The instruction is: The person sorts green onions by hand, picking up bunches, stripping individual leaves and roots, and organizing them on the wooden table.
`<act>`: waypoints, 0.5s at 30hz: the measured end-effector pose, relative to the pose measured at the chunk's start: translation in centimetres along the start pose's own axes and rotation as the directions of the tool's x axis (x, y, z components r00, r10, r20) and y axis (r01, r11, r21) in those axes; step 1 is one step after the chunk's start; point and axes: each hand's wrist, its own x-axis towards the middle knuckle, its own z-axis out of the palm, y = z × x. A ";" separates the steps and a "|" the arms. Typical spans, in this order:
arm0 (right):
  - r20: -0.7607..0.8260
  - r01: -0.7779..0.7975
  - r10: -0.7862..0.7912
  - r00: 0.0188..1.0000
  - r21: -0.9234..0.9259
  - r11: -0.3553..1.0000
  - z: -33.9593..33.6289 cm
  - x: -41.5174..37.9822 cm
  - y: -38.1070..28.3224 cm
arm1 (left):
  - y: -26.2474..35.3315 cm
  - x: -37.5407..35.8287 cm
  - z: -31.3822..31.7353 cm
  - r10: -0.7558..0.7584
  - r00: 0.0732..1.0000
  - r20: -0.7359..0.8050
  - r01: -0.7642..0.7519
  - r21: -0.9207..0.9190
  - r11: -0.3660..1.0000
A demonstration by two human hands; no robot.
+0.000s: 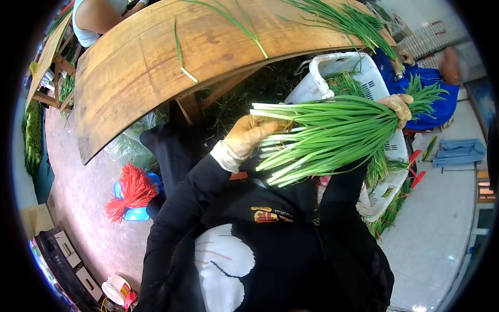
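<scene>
A thick bunch of garlic chives (332, 136) lies sideways in front of my chest, its white stem ends to the left and its green leaves fanning to the right. My right hand (398, 108), in a soiled pale glove, is wrapped round the leafy part, and the leaf tips stick out beyond it. At the other end, my gloved left hand (248, 136) is closed on some of the upper white stems; its fingertips are partly hidden behind them. Below the bunch, other white ends hang loose and uneven.
A wooden table (135, 62) curves ahead, with loose chives (343, 21) at its far right. A white plastic crate (343, 62) holding greens stands right of me. Red ties (132, 190) sit on a blue stool at left. A person in blue (431, 93) is beyond the crate.
</scene>
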 end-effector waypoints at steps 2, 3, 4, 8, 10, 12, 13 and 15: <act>0.008 0.033 -0.034 0.999 0.078 0.996 -0.3 -0.4 0.6 | -0.5 0.2 -0.4 0.003 0.991 -0.134 -0.024 -0.158 0.987; -0.024 0.078 -0.076 0.997 0.103 0.992 -0.1 -0.5 1.2 | -0.3 0.0 -0.5 -0.023 0.991 -0.132 0.005 -0.130 0.992; -0.024 0.078 -0.076 0.997 0.103 0.992 -0.2 -0.2 1.5 | 0.0 -0.1 -0.6 -0.048 0.990 -0.129 0.035 -0.100 0.994; -0.019 0.125 -0.127 0.992 -0.053 0.991 0.2 -0.1 1.8 | -0.7 -0.5 -2.7 -0.042 0.991 -0.124 0.054 0.096 0.994; -0.074 0.168 -0.185 0.980 -0.196 0.966 0.9 -0.2 2.3 | -0.8 -1.4 -3.2 -0.108 0.989 -0.097 0.106 -0.027 0.994; -0.313 0.150 -0.252 0.916 -0.316 0.937 2.6 0.6 2.8 | -0.5 -1.5 -2.8 -0.128 0.991 -0.038 0.126 -0.069 0.990; -0.272 0.077 -0.152 0.950 -0.269 0.960 2.6 1.2 2.5 | -0.3 -1.9 -2.2 -0.079 0.995 -0.055 0.070 -0.159 0.985; -0.115 -0.007 -0.022 0.993 -0.248 0.969 2.5 2.5 1.8 | -0.4 -2.2 -1.8 -0.034 0.997 -0.076 0.014 -0.247 0.969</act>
